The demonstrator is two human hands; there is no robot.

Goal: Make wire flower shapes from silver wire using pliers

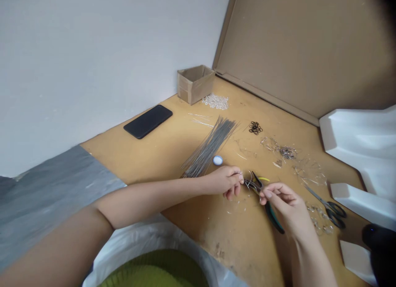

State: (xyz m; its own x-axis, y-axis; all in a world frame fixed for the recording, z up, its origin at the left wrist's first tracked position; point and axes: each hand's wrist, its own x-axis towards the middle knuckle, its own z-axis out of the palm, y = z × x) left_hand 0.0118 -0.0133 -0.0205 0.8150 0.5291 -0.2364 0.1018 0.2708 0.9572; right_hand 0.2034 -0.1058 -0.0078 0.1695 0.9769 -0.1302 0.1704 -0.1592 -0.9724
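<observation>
My left hand (228, 182) is closed in a pinch, and a thin bent silvery wire (250, 175) sticks out from its fingertips. Just to the right, my right hand (283, 200) has its thumb and forefinger pressed together at a fine wire end; its other fingers are curled loosely. Between and below the hands is a pair of pliers (274, 219) with dark jaws and teal and yellow handles, partly covered by the right fingers. Whether the right hand touches the pliers I cannot tell. Behind my left hand lies a bundle of straight grey wires (213, 142), beside a small round white-and-blue disc (218, 160).
A cardboard box (201, 89), a heap of clear beads (215, 101) and a black phone (148, 121) are at the back. Black rings (255, 128), bent wire pieces (287, 151) and scissors (334, 212) lie to the right, near white foam blocks (355, 200).
</observation>
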